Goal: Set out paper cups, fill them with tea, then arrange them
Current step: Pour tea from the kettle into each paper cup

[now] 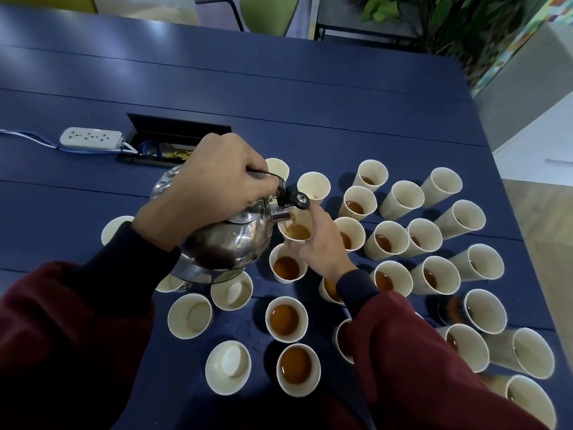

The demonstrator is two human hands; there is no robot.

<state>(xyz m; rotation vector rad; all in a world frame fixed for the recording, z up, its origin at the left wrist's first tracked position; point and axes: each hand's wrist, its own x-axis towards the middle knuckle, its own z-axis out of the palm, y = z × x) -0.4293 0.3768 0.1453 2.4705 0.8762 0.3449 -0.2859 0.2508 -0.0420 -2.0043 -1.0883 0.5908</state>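
Observation:
My left hand (210, 184) grips the black handle of a shiny steel kettle (229, 240), tilted with its spout over a paper cup (296, 229). Tea runs from the spout into that cup, which my right hand (319, 243) holds from the right side. Several cream paper cups stand around on the blue table (279, 103). Those to the right and front, such as one filled cup (286, 318), hold brown tea. Cups at the front left, such as one empty cup (189, 316), hold nothing.
A white power strip (91, 138) with blue cable lies at the left beside an open black cable hatch (176, 131). The table's right edge runs close to the outermost cups. Green chairs and a plant stand beyond the far edge.

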